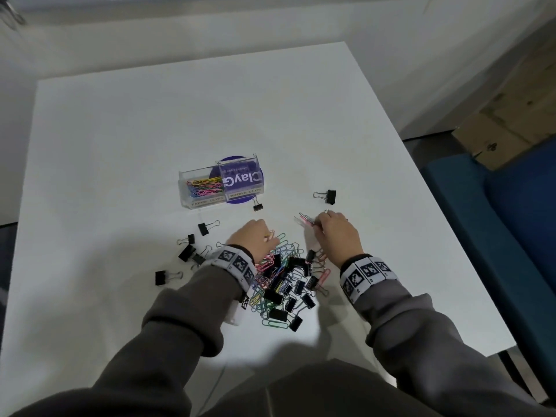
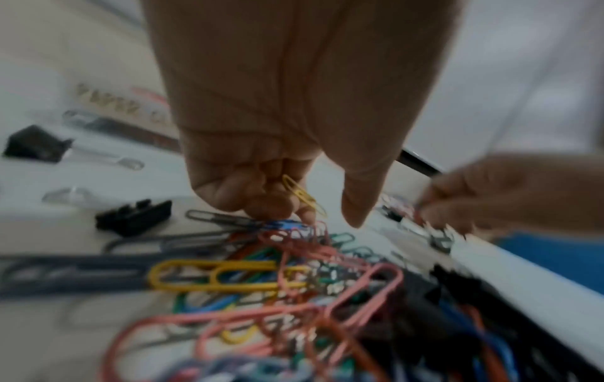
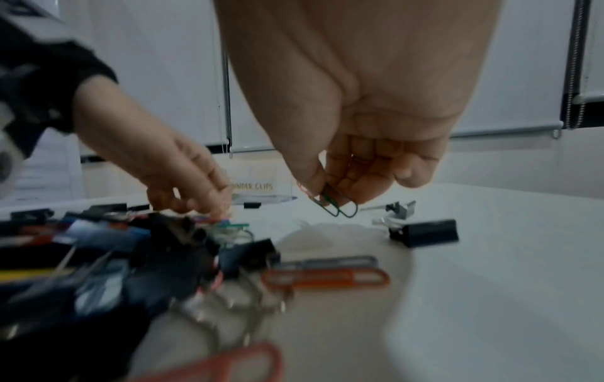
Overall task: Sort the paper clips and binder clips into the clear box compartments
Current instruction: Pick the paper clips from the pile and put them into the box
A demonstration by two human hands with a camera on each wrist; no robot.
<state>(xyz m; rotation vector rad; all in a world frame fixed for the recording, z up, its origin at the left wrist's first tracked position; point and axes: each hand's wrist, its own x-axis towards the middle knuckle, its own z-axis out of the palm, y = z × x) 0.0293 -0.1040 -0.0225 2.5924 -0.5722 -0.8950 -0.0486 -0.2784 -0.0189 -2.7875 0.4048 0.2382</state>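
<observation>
A clear two-compartment box stands mid-table; its left compartment holds coloured paper clips, its right one shows a purple label. A mixed pile of paper clips and black binder clips lies between my wrists. My left hand hovers at the pile's far edge, fingers curled, holding a yellow paper clip. My right hand, right of the pile, pinches a few paper clips, green and pink, just above the table.
Loose black binder clips lie left of the pile, near the box front and right of it. The white table ends at a right edge by a blue seat and cardboard boxes.
</observation>
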